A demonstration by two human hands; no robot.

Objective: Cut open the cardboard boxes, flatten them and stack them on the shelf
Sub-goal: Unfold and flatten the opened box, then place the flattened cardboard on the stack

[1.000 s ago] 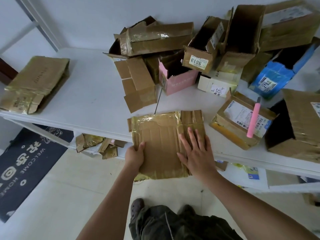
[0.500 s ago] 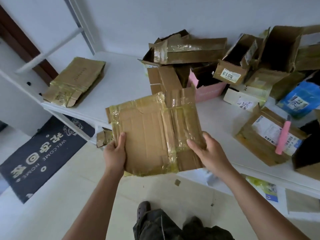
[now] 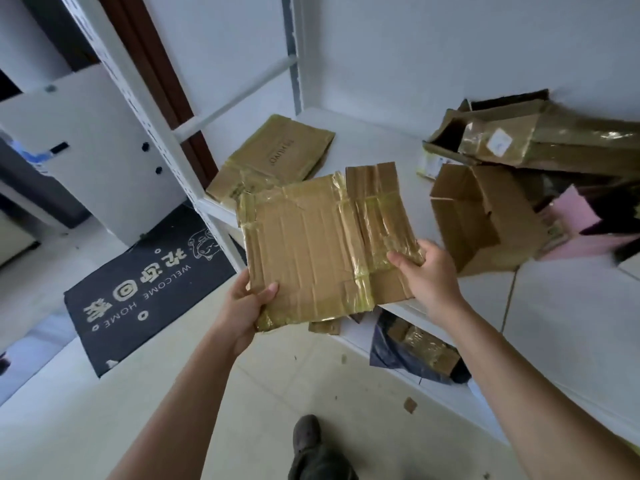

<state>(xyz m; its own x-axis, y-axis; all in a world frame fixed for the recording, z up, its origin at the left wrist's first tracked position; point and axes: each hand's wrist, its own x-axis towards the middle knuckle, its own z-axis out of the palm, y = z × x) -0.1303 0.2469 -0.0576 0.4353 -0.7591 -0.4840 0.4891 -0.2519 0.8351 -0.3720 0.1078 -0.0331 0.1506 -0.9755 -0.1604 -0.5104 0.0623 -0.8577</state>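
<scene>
A flattened, tape-covered cardboard box (image 3: 318,244) hangs in the air in front of the white shelf (image 3: 377,147). My left hand (image 3: 247,303) grips its lower left corner with the thumb on top. My right hand (image 3: 427,275) pinches its right edge. Behind it, a flattened box (image 3: 277,157) lies on the shelf's left end. To the right on the shelf is a heap of unflattened boxes (image 3: 533,143), with an open brown box (image 3: 481,216) lying on its side in front.
White shelf posts (image 3: 145,109) rise at the left. A dark "WELCOME HOME" doormat (image 3: 145,285) lies on the tiled floor. Cardboard scraps and a dark bag (image 3: 412,344) sit on the lower shelf. My shoe (image 3: 306,434) shows at the bottom.
Both hands lifted the flattened box off the shelf edge and carried it left toward the flat box on the shelf's left end. The view swung left; the pink knife left the frame.
</scene>
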